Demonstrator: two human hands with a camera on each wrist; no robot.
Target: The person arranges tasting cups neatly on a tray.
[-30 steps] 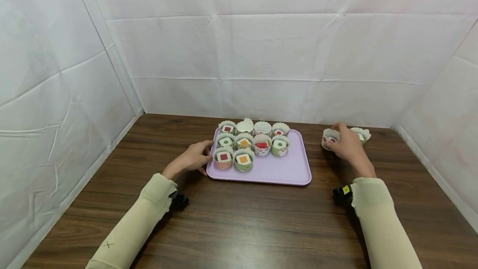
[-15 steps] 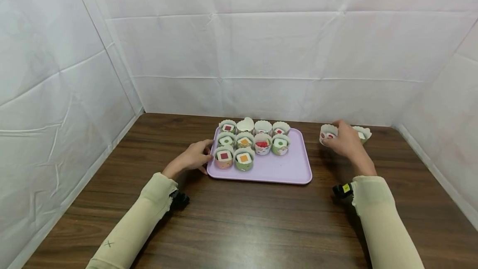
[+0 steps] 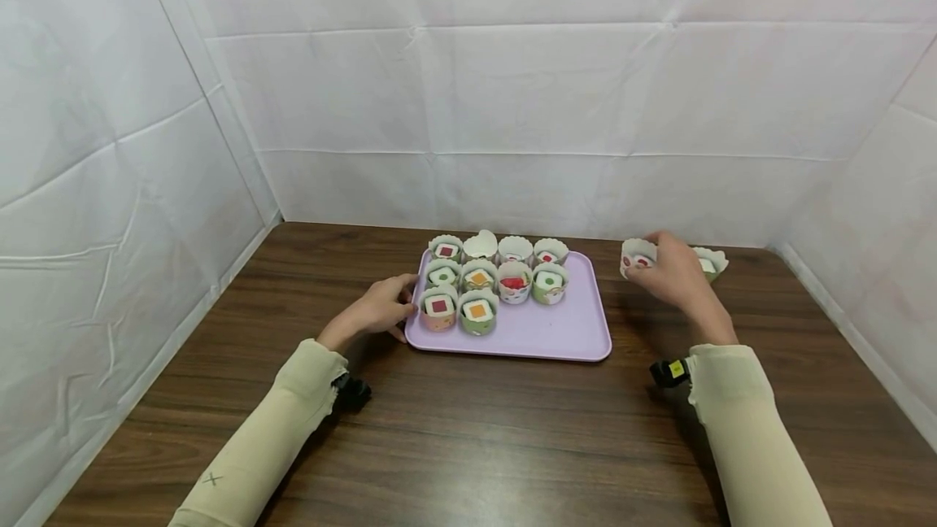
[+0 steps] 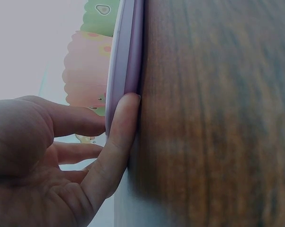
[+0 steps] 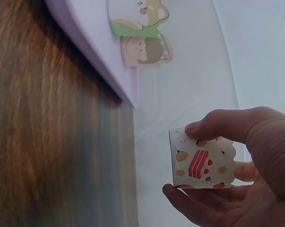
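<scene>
In the head view, my left hand (image 3: 376, 307) is at the left edge of the lilac tray (image 3: 556, 336). Its fingers hold the tray's rim (image 4: 125, 61) in the left wrist view, one fingertip low against the outer wall. Over on the right, my right hand (image 3: 677, 271) pinches a paper cupcake cup (image 3: 632, 253), white with red pieces inside. The right wrist view shows this cup (image 5: 199, 165) printed with a cake slice, thumb on one side and fingers on the other, raised off the table. A green paper cup (image 3: 710, 263) lies just beyond that hand, partly hidden.
Several paper cups fill the tray's left and back, among them a green one (image 3: 478, 311) and one with red pieces (image 3: 515, 283). Bare tray surface shows at its front right. The brown wooden table (image 3: 498, 437) meets a white cloth wall (image 3: 512, 96) behind.
My right hand has lifted the paper cup and shifted it a little left and away, apart from the green cup. My left hand and the tray stay put.
</scene>
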